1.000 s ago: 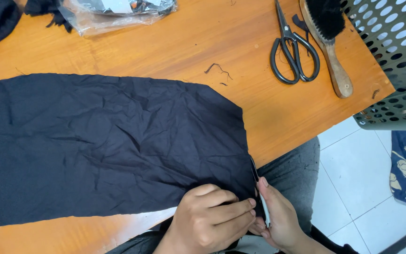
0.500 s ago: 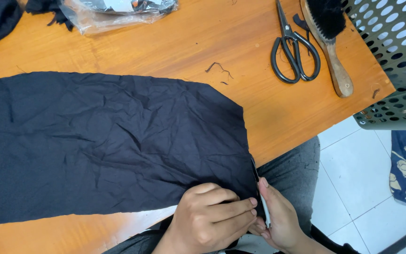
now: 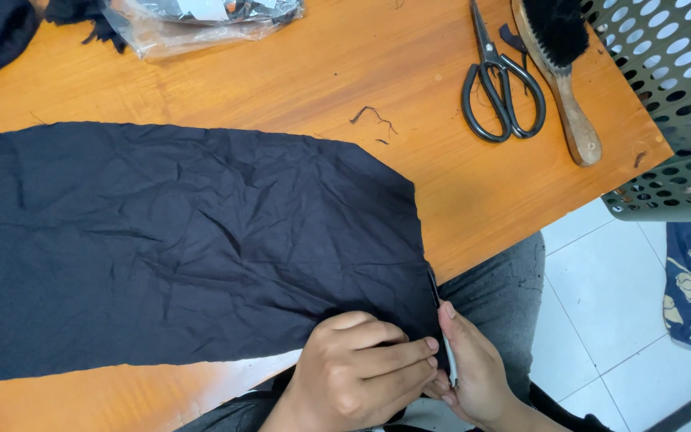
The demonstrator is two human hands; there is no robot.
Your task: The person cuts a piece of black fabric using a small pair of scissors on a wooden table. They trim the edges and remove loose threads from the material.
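Orange wooden table (image 3: 297,88) fills most of the view, with white floor tiles at the right. Black cloth (image 3: 177,240), creased and spread flat, covers its near left part, its right corner hanging off the edge over the lap. Beyond it lie a grey basket (image 3: 673,96), a clear bag (image 3: 201,20), a brush (image 3: 557,64) and scissors (image 3: 497,80), untouched. Left hand (image 3: 361,380) is curled, pinching the cloth's corner. Right hand (image 3: 473,372) is closed on a thin light tool (image 3: 447,356) set against that edge. Only this corner seems worked on; a few thread scraps (image 3: 373,118) suggest little is done.
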